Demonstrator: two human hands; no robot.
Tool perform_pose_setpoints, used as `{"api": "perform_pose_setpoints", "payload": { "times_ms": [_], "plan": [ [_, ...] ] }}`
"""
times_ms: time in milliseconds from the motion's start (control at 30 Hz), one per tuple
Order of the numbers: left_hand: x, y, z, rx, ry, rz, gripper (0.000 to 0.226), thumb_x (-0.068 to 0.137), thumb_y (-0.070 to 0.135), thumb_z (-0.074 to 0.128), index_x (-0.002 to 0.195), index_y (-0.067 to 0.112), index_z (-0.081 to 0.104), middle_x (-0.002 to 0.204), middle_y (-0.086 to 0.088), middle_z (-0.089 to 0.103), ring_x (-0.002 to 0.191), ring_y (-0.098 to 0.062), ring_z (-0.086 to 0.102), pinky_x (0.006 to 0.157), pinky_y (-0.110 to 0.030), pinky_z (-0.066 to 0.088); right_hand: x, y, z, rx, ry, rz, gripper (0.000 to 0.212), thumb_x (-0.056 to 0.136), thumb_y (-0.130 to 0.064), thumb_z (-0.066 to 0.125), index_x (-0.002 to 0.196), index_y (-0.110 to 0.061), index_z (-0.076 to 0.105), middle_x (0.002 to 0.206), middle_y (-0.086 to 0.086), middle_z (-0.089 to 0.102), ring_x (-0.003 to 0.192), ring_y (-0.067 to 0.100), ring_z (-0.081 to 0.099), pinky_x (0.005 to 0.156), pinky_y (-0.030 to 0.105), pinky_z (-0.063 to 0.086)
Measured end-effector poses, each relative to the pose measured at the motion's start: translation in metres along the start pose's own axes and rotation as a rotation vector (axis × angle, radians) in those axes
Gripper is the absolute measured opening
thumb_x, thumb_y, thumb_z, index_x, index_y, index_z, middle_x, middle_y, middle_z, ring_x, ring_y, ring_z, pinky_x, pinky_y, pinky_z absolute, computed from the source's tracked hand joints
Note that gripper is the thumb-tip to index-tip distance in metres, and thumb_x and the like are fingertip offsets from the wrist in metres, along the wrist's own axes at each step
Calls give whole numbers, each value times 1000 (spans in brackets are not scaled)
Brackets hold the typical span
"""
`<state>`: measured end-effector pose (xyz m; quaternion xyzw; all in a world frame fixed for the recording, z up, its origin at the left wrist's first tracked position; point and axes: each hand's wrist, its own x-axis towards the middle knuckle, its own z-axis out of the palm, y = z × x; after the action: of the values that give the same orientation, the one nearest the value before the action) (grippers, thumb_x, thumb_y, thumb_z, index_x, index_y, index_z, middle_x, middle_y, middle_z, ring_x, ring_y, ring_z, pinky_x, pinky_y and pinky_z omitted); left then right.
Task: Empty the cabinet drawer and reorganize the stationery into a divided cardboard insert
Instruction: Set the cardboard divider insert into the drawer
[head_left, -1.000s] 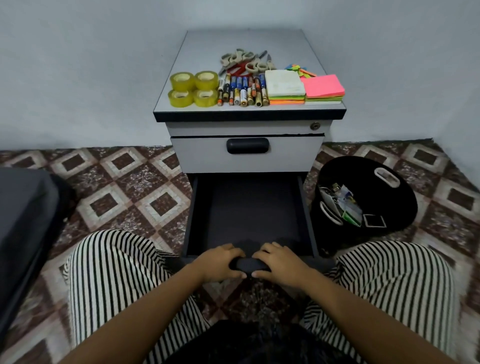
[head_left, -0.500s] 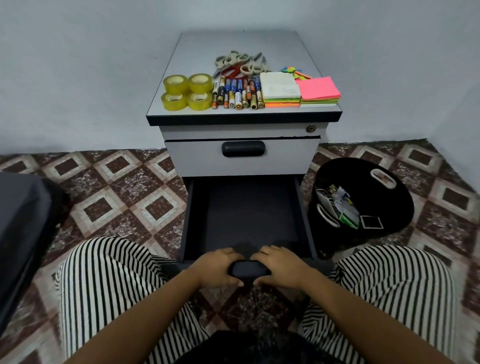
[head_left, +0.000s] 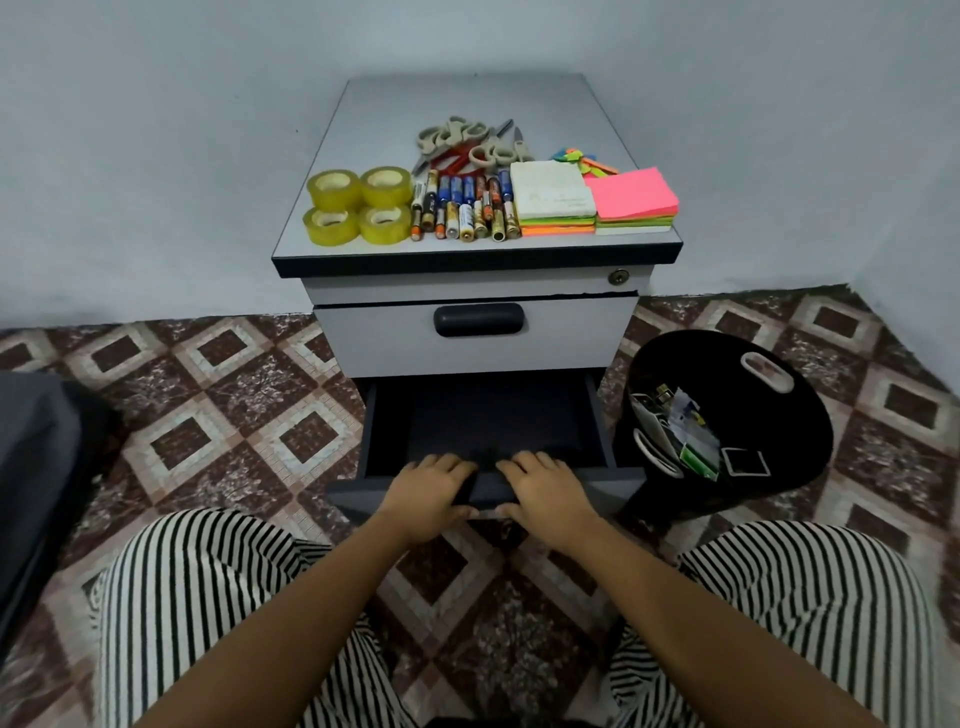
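The drawer (head_left: 618, 480) has slid further into the cabinet (head_left: 467, 98) than a second ago, and I see less of its dark floor. Left hand (head_left: 428, 493) and right hand (head_left: 545, 493) both keep a clenched grip on the handle (head_left: 485, 486). At 12 o'clock on the cabinet: four tape rolls (head_left: 358, 205), two sticky-note stacks (head_left: 553, 200), scissors (head_left: 467, 143), and batteries (head_left: 467, 205) too many to count.

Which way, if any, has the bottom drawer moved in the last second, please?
Yes. The bottom drawer slid back into the cabinet: less of its dark inside shows below the closed drawer above. The left hand and right hand grip its front.
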<state>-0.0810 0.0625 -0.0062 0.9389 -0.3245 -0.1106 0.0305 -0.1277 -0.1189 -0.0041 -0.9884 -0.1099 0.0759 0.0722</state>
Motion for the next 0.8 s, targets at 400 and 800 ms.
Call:
{"api": "perform_pose_setpoints", "payload": {
  "times_ms": [400, 800],
  "plan": [
    [10, -4, 6, 168, 214, 80, 68, 55, 32, 87, 117, 12, 66, 119, -10, 65, 106, -27, 64, 84, -40, 53, 18, 0, 14, -121, 312, 53, 59, 49, -24, 91, 103, -9, 72, 100, 10, 70, 92, 27, 67, 74, 39, 58],
    [-37, 15, 48, 83, 54, -110, 100, 72, 35, 61, 148, 5, 5, 147, -14, 37, 143, -31, 15, 94, -46, 44, -24, -21, 57, -59, 211, 273, 81, 58, -26, 71, 129, -5, 39, 130, 15, 57, 145, 25, -10, 94, 53, 45]
  ]
}}
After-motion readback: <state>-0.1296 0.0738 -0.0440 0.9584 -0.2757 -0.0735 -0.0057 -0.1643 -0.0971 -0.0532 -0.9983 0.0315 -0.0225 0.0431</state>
